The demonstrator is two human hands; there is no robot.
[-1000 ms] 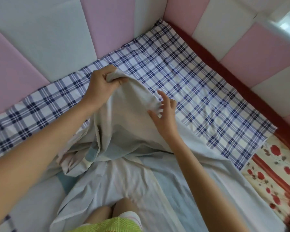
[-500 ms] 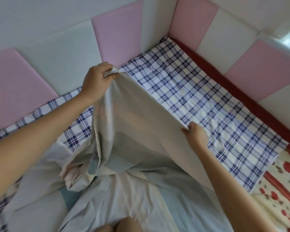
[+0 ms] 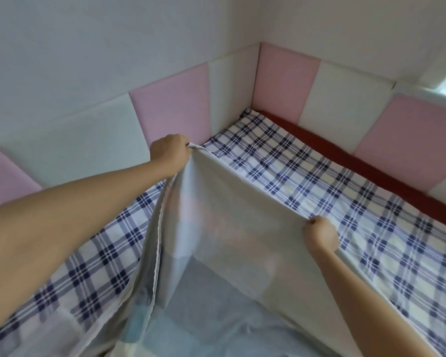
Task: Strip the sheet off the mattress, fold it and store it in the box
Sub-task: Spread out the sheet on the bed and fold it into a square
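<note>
Head view: sheet (image 3: 232,228), pale, was held up off the bed, one edge stretched taut between the left hand (image 3: 169,153), fingers curled tight round a corner near the wall, and the right hand (image 3: 319,234), fisted on the same edge; the rest pooled toward the person. A clean fold probably needed both gripped points brought together, edge kept taut. Beneath lay a checked cover (image 3: 307,181) and a red border (image 3: 345,155), hemmed by wall pads (image 3: 175,112) crowding the left hand.
</note>
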